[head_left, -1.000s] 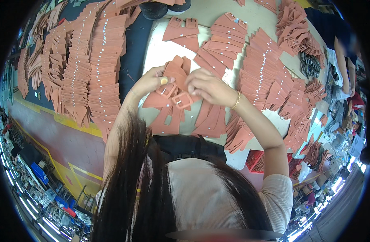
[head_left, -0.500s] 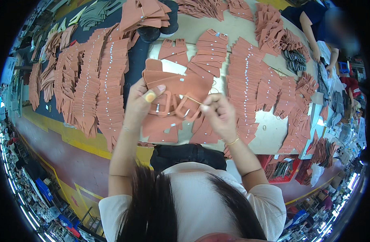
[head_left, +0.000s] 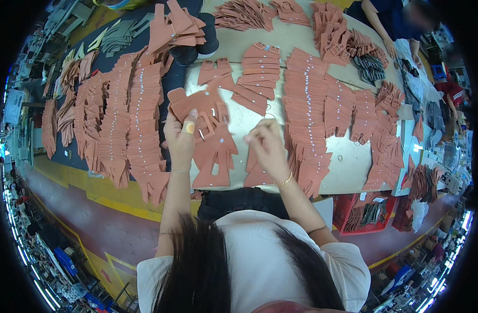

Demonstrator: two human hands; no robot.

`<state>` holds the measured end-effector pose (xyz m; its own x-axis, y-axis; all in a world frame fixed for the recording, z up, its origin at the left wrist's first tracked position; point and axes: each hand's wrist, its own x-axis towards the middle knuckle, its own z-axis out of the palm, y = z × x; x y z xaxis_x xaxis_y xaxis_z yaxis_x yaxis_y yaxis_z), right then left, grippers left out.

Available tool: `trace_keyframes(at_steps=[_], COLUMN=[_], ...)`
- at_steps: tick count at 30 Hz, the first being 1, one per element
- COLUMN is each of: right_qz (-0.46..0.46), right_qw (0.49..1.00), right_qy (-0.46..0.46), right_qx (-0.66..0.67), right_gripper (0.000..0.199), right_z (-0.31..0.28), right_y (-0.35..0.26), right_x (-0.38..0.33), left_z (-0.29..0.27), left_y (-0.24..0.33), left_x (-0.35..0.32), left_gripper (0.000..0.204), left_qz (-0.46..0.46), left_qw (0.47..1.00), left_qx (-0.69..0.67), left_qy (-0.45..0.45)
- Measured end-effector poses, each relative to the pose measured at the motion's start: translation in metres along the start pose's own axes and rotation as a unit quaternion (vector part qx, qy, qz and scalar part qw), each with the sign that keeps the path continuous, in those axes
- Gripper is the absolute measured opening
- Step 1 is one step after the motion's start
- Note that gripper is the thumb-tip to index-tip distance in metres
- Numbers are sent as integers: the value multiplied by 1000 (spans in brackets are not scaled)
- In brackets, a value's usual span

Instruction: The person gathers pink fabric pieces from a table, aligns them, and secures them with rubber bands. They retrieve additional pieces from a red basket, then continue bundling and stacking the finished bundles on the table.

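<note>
My left hand (head_left: 180,136) grips a small stack of terracotta leather-like pieces (head_left: 196,101) with covered square buckles (head_left: 204,127), its thumb on top and a yellow patch on it. The stack fans out above the table, partly smeared by motion. My right hand (head_left: 267,151) is apart from the stack, to its right. Its fingers are drawn together in a pinch; whatever they may hold is too small to make out. Beneath the stack lie more cut terracotta pieces (head_left: 213,175). Just beyond my hands are a buckled piece (head_left: 216,75) and an overlapping row of straps (head_left: 257,78).
Long overlapping rows of terracotta pieces lie left (head_left: 145,109) and right (head_left: 307,104). A pile (head_left: 176,28) rests on black cylinders (head_left: 207,36) at the back. Black bundled parts (head_left: 369,69) lie at right, near another person's arm (head_left: 379,26). A red crate (head_left: 365,227) stands below the table's right side.
My right hand has drawn away from the buckles, where it was pulling a thin tan band. My left hand has tilted the stack, and its pieces have swung left. The whole view has shifted slightly.
</note>
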<state>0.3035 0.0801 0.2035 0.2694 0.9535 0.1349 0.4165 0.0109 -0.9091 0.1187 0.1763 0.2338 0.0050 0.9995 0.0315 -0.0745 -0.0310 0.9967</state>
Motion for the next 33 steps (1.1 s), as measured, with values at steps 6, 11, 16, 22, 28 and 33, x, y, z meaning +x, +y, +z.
trace_keyframes(at_steps=[6,11,16,22,28,33], right_qz=[22,25,-109,-310,-442,-435], right_qw=[987,989,993,941,881,885], right_qy=[20,6,38,-48,96,97], right_qx=[-156,-147,37,-128,-141,-136], right_gripper=[19,16,24,26,28,28], right_z=[0,-14,-60,-63,-44,-47], right_y=[98,89,-22,-83,-80,-77], right_x=[22,32,41,47,21,17], left_z=[-9,-13,-15,-8,-5,-4], left_y=[21,37,44,52,53,53], left_x=[-18,-31,-31,-35,-43,-46], left_gripper=[34,35,29,26,28,31], left_qz=[-132,-158,-153,-114,-113,-129], left_qw=[982,977,972,976,980,977], left_qx=[-77,-61,-51,-47,-80,-75], left_qy=[-110,-132,-170,-181,-146,-153])
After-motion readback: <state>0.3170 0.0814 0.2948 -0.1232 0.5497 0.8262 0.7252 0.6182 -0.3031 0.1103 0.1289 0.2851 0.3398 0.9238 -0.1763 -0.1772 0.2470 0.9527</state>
